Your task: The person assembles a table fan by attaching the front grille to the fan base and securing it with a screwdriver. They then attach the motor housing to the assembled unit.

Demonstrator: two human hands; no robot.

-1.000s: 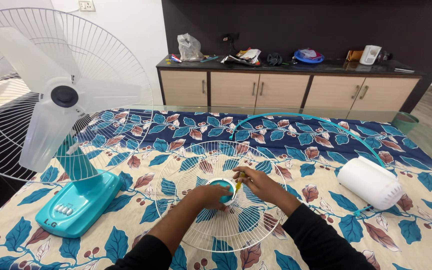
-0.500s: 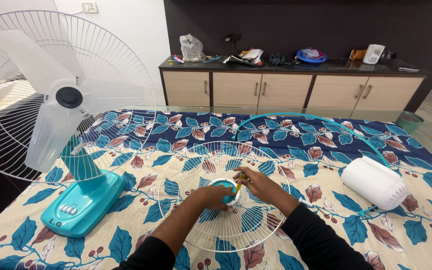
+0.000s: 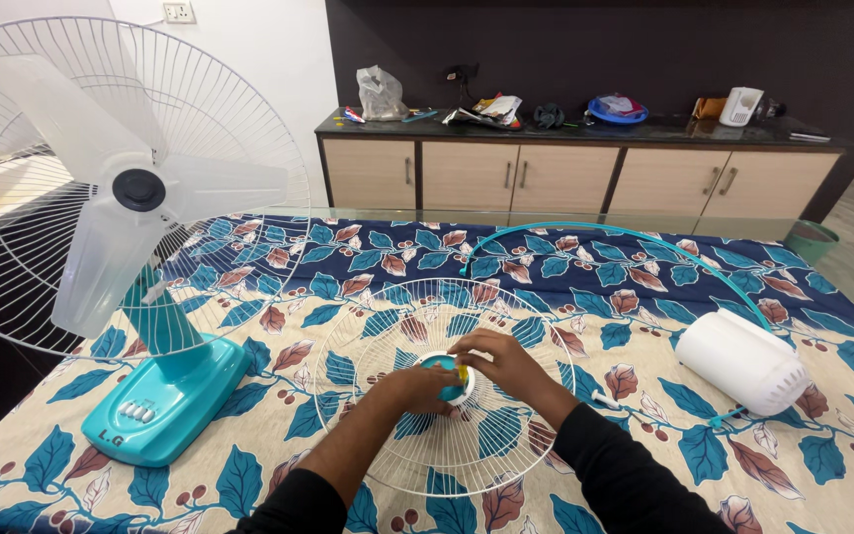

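Both hands are working at the centre of the loose white wire fan guard [image 3: 444,386], which is lying flat on the leaf-print cloth of the counter [image 3: 644,297]. Left hand [image 3: 409,388] is resting on the guard's teal hub [image 3: 444,376], fingers curled against its edge. Right hand [image 3: 501,364] is pinching a small yellow-handled screwdriver [image 3: 463,373], fingers closed on it, tip down at the hub. Teal table fan [image 3: 130,247] with clear blades is standing to the left, front uncovered. White motor cover [image 3: 743,361] is lying to the right, teal rim ring [image 3: 615,259] arcing behind it. Sideboard [image 3: 565,173] is sitting against the far wall.
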